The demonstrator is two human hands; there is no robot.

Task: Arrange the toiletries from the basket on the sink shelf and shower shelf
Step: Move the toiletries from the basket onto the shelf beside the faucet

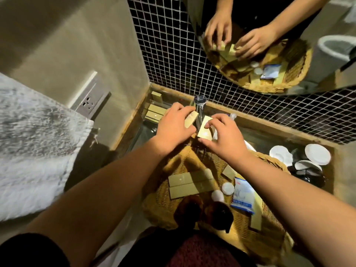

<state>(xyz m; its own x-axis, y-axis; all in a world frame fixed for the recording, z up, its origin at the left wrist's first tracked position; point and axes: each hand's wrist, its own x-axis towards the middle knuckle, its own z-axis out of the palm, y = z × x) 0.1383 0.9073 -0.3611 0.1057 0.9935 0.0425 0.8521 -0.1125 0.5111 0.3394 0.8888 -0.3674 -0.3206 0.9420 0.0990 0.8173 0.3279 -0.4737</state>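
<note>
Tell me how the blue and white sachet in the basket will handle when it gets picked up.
The blue and white sachet looks like a thin, flat plastic packet, so it will probably flex or droop if pinched by one corner. It seems light for its size. Its glossy film may be a little slippery. It lies flat against the woven basket, so an edge may need lifting first.

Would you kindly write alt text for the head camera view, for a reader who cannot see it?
Two bare hands each hold a small tan box, left hand and right hand, either side of a chrome tap. Below sits a woven basket of more boxes; a mirror reflects the hands.
</note>
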